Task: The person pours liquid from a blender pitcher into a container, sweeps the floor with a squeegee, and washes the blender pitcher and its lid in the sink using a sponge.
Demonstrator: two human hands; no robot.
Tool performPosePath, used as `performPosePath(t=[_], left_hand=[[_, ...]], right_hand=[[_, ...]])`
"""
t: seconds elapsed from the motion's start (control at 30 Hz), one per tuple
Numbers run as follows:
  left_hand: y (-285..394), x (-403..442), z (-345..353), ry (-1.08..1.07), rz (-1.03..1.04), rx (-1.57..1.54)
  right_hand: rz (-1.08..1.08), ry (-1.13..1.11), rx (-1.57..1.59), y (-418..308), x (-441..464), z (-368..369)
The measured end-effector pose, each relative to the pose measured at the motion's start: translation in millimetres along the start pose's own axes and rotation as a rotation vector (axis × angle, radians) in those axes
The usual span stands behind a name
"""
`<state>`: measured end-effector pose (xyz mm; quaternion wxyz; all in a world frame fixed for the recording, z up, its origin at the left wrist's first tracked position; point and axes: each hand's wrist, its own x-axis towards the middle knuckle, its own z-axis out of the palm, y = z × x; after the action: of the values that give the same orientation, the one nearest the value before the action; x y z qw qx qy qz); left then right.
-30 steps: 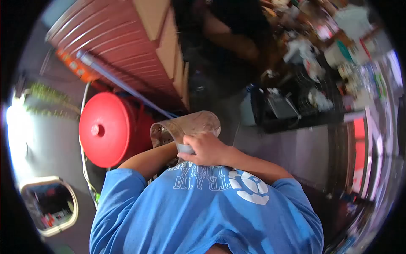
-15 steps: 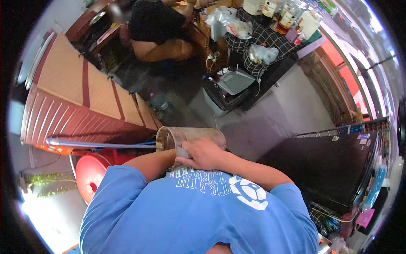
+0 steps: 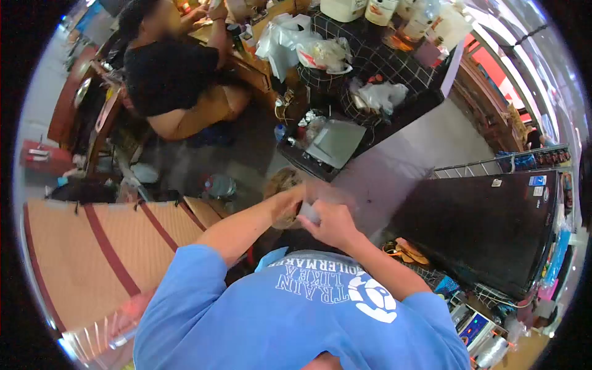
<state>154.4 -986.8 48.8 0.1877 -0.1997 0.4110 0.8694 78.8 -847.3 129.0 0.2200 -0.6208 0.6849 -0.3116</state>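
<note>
A round, brownish and pale container (image 3: 283, 179) is in front of my chest, partly hidden by my left forearm and smeared by motion. My left hand (image 3: 324, 192) reaches across it and is blurred, so its fingers cannot be made out. My right hand (image 3: 336, 222) is closed, thumb and fingers pinching a pale grey piece (image 3: 310, 213) at the container's near right side. Whether that piece is the container's rim or a separate thing, I cannot tell.
A seated person in black (image 3: 169, 74) works at the far left. Ahead stands a dark bin with a grey lid (image 3: 336, 143), beside a checked counter (image 3: 394, 61) with bags and bottles. To the right is a black fridge (image 3: 475, 228); a brown-striped cabinet (image 3: 111, 246) is left.
My view has turned left. The container has moved away from my chest and tilted; earlier my left arm reached inside it while my right hand lay on its edge.
</note>
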Motion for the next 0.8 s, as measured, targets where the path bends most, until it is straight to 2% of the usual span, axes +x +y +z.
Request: performPosePath(t=[0.03,0.1,0.17,0.2,0.27,0.43,0.53,0.63,0.7,0.73,0.77,0.8], left_hand=[[8,7,-23,0.045,-0.023,-0.031],[24,26,-69,0.17,-0.096,-0.121],[34,53,-107,0.371,-0.248,-0.29],[36,65,-123,0.359,-0.265,-0.285],[46,84,-142,0.504,-0.366,-0.182],[33,119,-171,0.431,-0.291,-0.222],[44,121,-180,0.341,-0.236,-0.31],[62,124,-198,0.264,-0.194,-0.448],[92,120,-203,0.305,-0.34,-0.385],[92,117,-213,0.247,-0.186,-0.388],[95,126,-228,0.162,-0.131,-0.399],[96,134,-243,0.262,-0.202,-0.43]], right_hand=[[0.018,0.002,-0.002,5,15,4],[0.19,0.141,0.0,14,45,9],[0.274,0.145,0.004,20,67,12],[0.338,0.157,0.003,26,75,18],[0.424,0.183,0.001,35,87,27],[0.62,0.299,-0.023,51,107,39],[0.781,0.272,-0.017,64,117,41],[0.73,0.323,-0.047,83,118,49],[0.76,0.329,-0.06,92,121,54],[0.779,0.327,-0.073,95,123,56],[0.792,0.335,-0.075,97,125,54],[0.808,0.325,-0.02,97,127,52]])
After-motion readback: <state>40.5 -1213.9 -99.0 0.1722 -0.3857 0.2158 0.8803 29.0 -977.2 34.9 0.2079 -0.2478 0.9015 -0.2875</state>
